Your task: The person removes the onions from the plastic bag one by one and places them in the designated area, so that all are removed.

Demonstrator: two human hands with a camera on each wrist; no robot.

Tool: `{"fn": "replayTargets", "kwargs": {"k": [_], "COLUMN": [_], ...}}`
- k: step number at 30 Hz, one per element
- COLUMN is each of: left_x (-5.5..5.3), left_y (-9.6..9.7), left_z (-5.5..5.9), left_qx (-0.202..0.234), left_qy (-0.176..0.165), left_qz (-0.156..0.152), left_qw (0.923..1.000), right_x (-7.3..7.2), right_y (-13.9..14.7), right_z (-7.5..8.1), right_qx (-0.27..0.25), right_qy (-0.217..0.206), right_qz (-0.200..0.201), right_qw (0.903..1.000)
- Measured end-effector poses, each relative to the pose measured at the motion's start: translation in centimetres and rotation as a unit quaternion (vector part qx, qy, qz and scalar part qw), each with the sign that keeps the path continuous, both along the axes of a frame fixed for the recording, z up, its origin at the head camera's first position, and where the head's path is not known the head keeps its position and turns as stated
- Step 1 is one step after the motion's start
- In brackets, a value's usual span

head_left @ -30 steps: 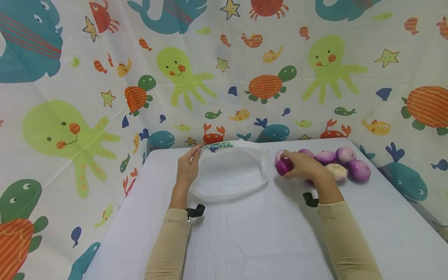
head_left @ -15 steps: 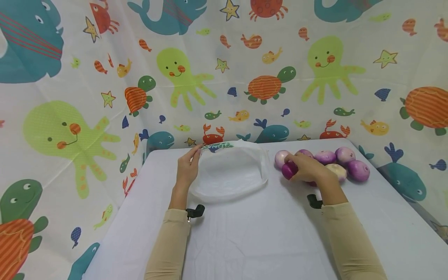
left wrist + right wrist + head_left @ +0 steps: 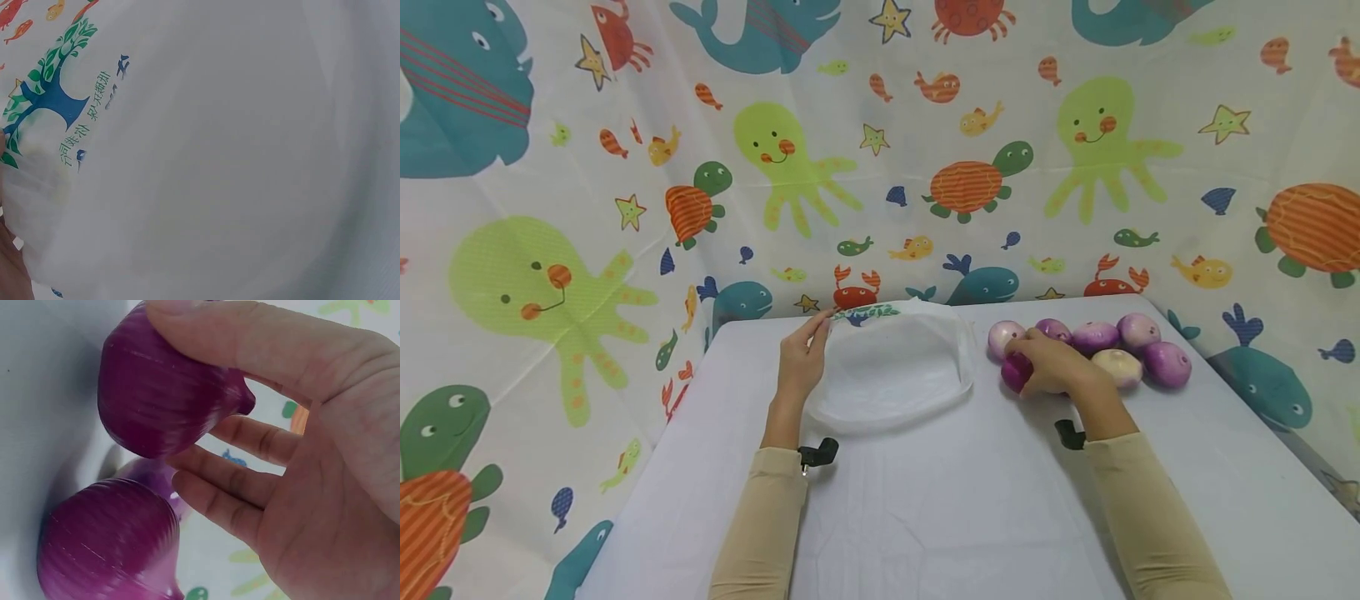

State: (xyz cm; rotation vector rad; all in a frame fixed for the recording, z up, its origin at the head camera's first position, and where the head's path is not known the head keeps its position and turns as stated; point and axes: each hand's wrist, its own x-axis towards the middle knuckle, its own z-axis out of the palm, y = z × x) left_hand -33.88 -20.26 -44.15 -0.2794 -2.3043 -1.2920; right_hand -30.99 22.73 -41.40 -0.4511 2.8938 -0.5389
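Observation:
My left hand (image 3: 801, 362) pinches the upper left rim of a white plastic bag (image 3: 891, 375), whose wide mouth faces me. In the left wrist view the bag fills most of the picture, with a blue and green tree print (image 3: 53, 97) on it; only a sliver of the hand shows at the edge. To the right of the bag, my right hand (image 3: 1052, 362) grips a dark purple onion (image 3: 1017, 372) between thumb and fingers. The right wrist view has this onion (image 3: 165, 387) close up, beside another purple onion (image 3: 109, 540).
Several more onions stand grouped at the table's far right, among them a pale peeled-looking one (image 3: 1117, 368) and a purple one (image 3: 1167, 365). A light purple onion (image 3: 1004, 339) sits just behind the held one. The table (image 3: 880, 517) meets a sea-animal curtain (image 3: 880, 167) at the back.
My right hand has shifted slightly right and nearer with the dark onion, uncovering more of the light purple onion behind it. The left hand and bag stay in place.

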Motion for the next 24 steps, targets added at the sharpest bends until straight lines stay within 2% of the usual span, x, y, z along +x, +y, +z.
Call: {"fn": "replayTargets", "kwargs": {"k": [9, 18, 24], "left_x": [-0.08, 0.2, 0.35], "left_y": [-0.01, 0.02, -0.04], "left_z": [0.04, 0.11, 0.1], "left_qx": [0.003, 0.005, 0.014], "left_qy": [0.002, -0.006, -0.014], "left_qz": [-0.004, -0.003, -0.008], "left_qw": [1.0, 1.0, 0.9998], "right_x": [-0.31, 0.05, 0.41], "right_y": [-0.09, -0.07, 0.0], "right_z": [-0.48, 0.01, 0.32], "right_qx": [0.019, 0.017, 0.013], "right_qy": [-0.005, -0.01, -0.017], "right_qz": [-0.005, -0.001, -0.015], "right_qw": [0.9998, 0.9998, 0.9997]}}
